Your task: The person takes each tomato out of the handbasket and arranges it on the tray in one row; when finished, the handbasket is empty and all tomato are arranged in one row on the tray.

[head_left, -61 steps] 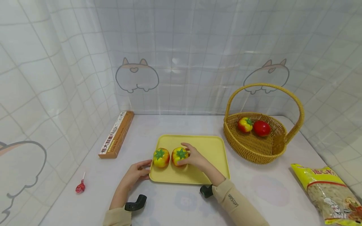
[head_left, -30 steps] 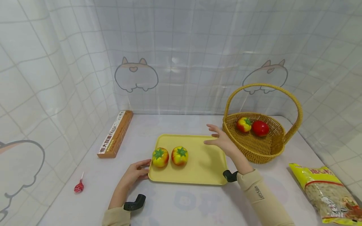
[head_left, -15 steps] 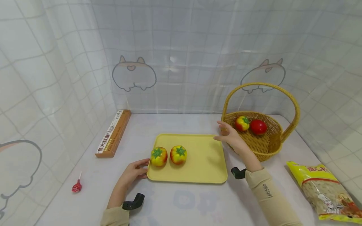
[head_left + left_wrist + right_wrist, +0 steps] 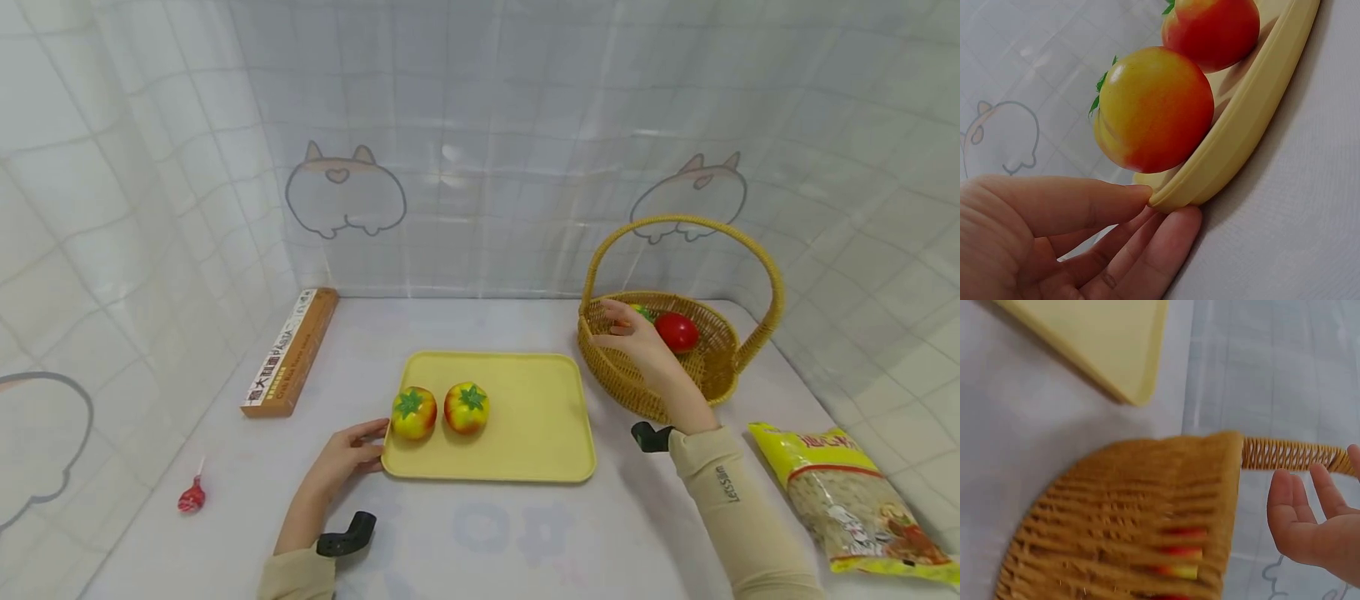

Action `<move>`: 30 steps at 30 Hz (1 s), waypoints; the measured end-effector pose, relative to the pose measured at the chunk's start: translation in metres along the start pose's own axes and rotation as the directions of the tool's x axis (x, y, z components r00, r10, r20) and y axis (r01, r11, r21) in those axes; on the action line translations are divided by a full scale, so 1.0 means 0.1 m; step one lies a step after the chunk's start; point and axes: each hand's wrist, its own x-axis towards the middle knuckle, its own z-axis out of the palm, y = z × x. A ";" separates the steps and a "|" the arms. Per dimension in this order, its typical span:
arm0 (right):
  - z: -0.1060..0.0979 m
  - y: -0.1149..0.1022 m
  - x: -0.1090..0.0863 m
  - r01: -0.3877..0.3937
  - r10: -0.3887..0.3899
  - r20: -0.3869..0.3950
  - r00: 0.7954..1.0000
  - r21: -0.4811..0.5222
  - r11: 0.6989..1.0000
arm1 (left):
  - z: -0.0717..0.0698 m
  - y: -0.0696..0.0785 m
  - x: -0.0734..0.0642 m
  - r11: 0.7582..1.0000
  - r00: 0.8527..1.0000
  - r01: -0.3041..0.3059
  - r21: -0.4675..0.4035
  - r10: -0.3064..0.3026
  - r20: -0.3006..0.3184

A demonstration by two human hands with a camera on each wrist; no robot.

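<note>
Right hand [image 4: 637,340] hovers over an oval, probably wicker basket [image 4: 1110,515].

Left wrist view dim; right wrist view blurs basket [image 4: 1110,506].

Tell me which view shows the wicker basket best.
The head view: the wicker basket shows nearly whole there, full handle included, though the right hand hides part. The right wrist view has only its side and some handle; the left wrist view, none.

Gridded sheeting [image 4: 517,117] around white table [image 4: 457,327]
</note>
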 end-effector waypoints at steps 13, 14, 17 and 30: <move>-0.36 0.03 0.13 -0.037 0.040 -0.068 0.997 0.036 0.999 | -0.03 0.06 0.00 1.000 1.000 -0.004 -0.010 0.004 0.016; -0.39 0.04 0.14 -0.041 0.044 -0.069 0.997 0.044 0.998 | -0.03 0.06 0.00 1.000 1.000 -0.003 -0.009 0.004 0.015; -0.44 0.04 0.15 -0.042 0.045 -0.068 0.997 0.056 0.998 | -0.03 0.06 0.00 1.000 1.000 -0.001 -0.010 0.001 0.014; -0.65 -0.01 0.24 -0.028 0.039 -0.130 0.991 0.084 0.996 | 0.01 0.04 -0.04 0.999 1.000 0.030 -0.022 -0.030 -0.010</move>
